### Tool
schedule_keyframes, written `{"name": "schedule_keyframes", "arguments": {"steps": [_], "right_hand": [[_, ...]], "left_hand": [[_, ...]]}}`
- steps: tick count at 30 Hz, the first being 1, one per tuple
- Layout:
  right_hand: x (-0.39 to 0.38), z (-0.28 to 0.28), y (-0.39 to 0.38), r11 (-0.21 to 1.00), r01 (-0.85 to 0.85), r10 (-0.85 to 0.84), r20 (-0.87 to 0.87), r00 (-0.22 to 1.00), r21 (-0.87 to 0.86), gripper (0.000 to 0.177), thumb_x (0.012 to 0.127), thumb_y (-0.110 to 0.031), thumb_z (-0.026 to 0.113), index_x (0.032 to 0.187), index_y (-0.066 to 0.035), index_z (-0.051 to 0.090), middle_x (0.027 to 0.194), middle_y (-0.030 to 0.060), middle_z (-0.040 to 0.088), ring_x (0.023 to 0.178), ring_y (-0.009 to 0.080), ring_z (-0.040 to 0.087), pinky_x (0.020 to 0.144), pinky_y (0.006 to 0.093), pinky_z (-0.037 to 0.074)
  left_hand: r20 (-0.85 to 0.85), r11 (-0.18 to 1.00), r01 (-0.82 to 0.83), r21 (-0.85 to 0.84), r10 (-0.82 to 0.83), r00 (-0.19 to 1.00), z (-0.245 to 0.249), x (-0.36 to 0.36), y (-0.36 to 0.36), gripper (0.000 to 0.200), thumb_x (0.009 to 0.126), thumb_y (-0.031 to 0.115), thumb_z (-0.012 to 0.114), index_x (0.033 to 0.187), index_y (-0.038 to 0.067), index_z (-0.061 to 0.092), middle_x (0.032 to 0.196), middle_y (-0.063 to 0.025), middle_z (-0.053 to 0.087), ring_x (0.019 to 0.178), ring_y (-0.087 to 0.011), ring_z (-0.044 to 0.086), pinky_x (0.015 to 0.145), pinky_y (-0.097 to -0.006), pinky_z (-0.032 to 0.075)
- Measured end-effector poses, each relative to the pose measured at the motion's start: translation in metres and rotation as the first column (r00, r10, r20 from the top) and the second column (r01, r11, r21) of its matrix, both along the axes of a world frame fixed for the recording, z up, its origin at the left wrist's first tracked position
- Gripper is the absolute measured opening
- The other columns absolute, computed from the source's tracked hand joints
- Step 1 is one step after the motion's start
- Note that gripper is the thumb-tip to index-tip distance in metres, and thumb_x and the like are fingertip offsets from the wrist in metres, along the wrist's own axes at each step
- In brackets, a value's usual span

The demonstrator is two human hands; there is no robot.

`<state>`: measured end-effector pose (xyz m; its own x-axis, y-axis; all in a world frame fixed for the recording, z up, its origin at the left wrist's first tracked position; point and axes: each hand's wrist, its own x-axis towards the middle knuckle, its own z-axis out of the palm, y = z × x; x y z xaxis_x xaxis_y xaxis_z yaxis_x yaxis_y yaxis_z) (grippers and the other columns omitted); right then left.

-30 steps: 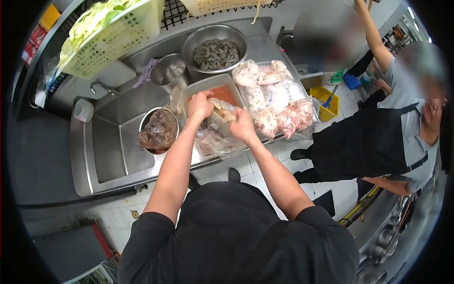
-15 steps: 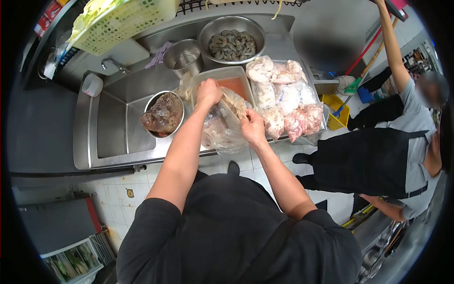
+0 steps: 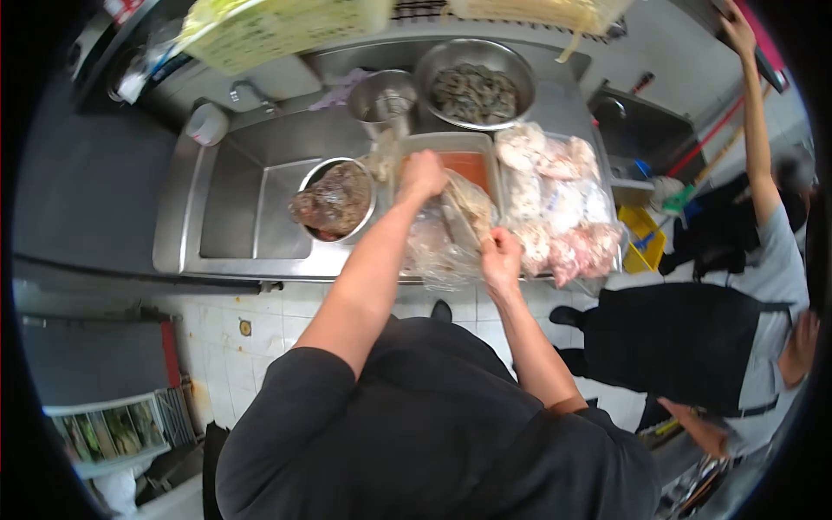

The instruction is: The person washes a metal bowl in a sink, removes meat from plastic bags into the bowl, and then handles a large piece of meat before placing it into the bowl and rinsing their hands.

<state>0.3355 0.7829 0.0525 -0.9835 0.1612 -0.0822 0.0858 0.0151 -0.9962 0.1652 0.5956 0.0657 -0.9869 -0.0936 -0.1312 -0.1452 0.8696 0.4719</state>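
Note:
My left hand (image 3: 423, 176) is closed on the upper edge of a crumpled clear plastic bag (image 3: 471, 206). Lower and to the right, my right hand (image 3: 501, 256) pinches the same bag, which is stretched between the two. Brownish material shows through its film; I cannot make out what it is. Behind the bag stands a rectangular plastic tub (image 3: 449, 141) with reddish liquid in it. Under my hands, at the counter's front edge, lies more clear plastic (image 3: 431, 251) around something pale. A round metal pot (image 3: 373, 208) holding a large dark brown chunk of meat (image 3: 334, 201) sits left of my left forearm.
A metal bowl of shrimp (image 3: 477, 89) and an empty-looking metal pot (image 3: 368, 97) stand behind the tub. Several bags of pale meat (image 3: 555, 204) fill a tray at right. The sink (image 3: 251, 212) lies left. A co-worker in a black apron (image 3: 667, 347) stands right, one arm raised.
The view has shifted, so the counter appears farther right and higher. Both my hands keep hold of the bag, with little visible change in their grip. The co-worker's arm stays raised.

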Motion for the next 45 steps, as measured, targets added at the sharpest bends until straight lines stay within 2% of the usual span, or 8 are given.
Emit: {"name": "schedule_keyframes", "arguments": {"steps": [7, 10, 19, 27, 38, 40, 43, 45], "right_hand": [[-0.025, 0.019, 0.009, 0.948, -0.033, 0.017, 0.054, 0.998, 0.316, 0.010, 0.089, -0.003, 0.056, 0.096, 0.001, 0.061, 0.079, 0.0101, 0.064, 0.074, 0.0196, 0.060, 0.072, 0.0360, 0.049], [-0.049, -0.009, 0.005, 0.926, 0.007, -0.004, -0.008, 1.000, 0.378, 0.019, 0.088, -0.005, 0.053, 0.106, 0.000, 0.059, 0.089, 0.0200, 0.067, 0.082, 0.0330, 0.064, 0.082, 0.0430, 0.051], [-0.067, 0.028, -0.002, 0.905, 0.035, 0.020, -0.123, 0.992, 0.425, 0.020, 0.089, -0.004, 0.049, 0.104, 0.003, 0.061, 0.099, 0.0311, 0.068, 0.099, 0.0492, 0.066, 0.088, 0.0502, 0.050], [-0.063, 0.038, 0.002, 0.899, -0.032, 0.062, -0.056, 0.996, 0.436, 0.022, 0.090, -0.011, 0.053, 0.104, 0.005, 0.060, 0.100, 0.0329, 0.067, 0.099, 0.0493, 0.065, 0.088, 0.0525, 0.050], [-0.079, 0.033, -0.010, 0.786, -0.019, 0.127, -0.131, 0.983, 0.617, 0.025, 0.091, -0.011, 0.055, 0.111, 0.002, 0.061, 0.096, 0.0285, 0.069, 0.097, 0.0472, 0.067, 0.088, 0.0505, 0.052], [-0.083, 0.038, -0.013, 0.809, -0.098, 0.095, 0.035, 0.995, 0.580, 0.027, 0.091, -0.013, 0.056, 0.113, 0.001, 0.057, 0.108, 0.0315, 0.068, 0.104, 0.0479, 0.066, 0.091, 0.0557, 0.051], [-0.086, 0.042, -0.020, 0.791, -0.091, 0.038, 0.101, 0.994, 0.605, 0.027, 0.093, -0.014, 0.054, 0.115, 0.001, 0.058, 0.104, 0.0314, 0.070, 0.102, 0.0486, 0.068, 0.088, 0.0578, 0.052], [-0.090, 0.029, -0.025, 0.791, -0.065, 0.074, 0.010, 0.997, 0.608, 0.029, 0.090, -0.010, 0.053, 0.113, 0.005, 0.061, 0.097, 0.0347, 0.069, 0.097, 0.0513, 0.068, 0.084, 0.0566, 0.055]], "left_hand": [[0.162, 0.953, -0.263, 0.151, 0.238, 0.958, 0.045, 0.028, 0.011, 0.046, 0.088, 0.037, 0.076, 0.114, -0.002, 0.074, 0.122, -0.0281, 0.069, 0.116, -0.0413, 0.067, 0.103, -0.0451, 0.053], [0.115, 0.893, -0.312, 0.325, 0.290, 0.950, -0.013, 0.007, 0.003, 0.042, 0.090, 0.033, 0.075, 0.114, -0.001, 0.074, 0.120, -0.0270, 0.070, 0.114, -0.0402, 0.068, 0.101, -0.0451, 0.053], [-0.082, 0.946, -0.118, 0.303, 0.150, 0.985, 0.011, 0.021, -0.013, 0.025, 0.094, 0.018, 0.064, 0.112, 0.003, 0.074, 0.107, -0.0235, 0.074, 0.107, -0.0417, 0.069, 0.093, -0.0462, 0.053], [-0.132, 0.981, -0.033, 0.190, 0.059, 0.989, 0.017, 0.050, -0.007, 0.042, 0.088, -0.002, 0.050, 0.128, 0.000, 0.062, 0.134, -0.0291, 0.061, 0.123, -0.0462, 0.060, 0.104, -0.0517, 0.049], [-0.078, 0.998, 0.005, 0.069, 0.001, 0.997, -0.004, 0.029, -0.024, 0.037, 0.087, 0.000, 0.054, 0.120, 0.002, 0.069, 0.117, -0.0272, 0.069, 0.116, -0.0450, 0.063, 0.099, -0.0518, 0.051], [-0.091, 0.993, 0.017, 0.114, -0.007, 0.996, -0.014, 0.024, -0.034, 0.035, 0.086, 0.000, 0.055, 0.117, 0.002, 0.071, 0.114, -0.0268, 0.071, 0.114, -0.0438, 0.065, 0.098, -0.0502, 0.051], [-0.028, 0.950, 0.116, 0.290, -0.113, 0.993, -0.042, -0.002, -0.057, 0.030, 0.082, 0.006, 0.056, 0.105, 0.004, 0.076, 0.110, -0.0225, 0.073, 0.108, -0.0404, 0.068, 0.097, -0.0456, 0.052], [0.002, 0.944, 0.279, 0.176, -0.284, 0.959, -0.025, -0.006, -0.068, 0.034, 0.086, 0.013, 0.053, 0.111, 0.003, 0.075, 0.109, -0.0228, 0.073, 0.109, -0.0394, 0.068, 0.098, -0.0451, 0.052]]}}
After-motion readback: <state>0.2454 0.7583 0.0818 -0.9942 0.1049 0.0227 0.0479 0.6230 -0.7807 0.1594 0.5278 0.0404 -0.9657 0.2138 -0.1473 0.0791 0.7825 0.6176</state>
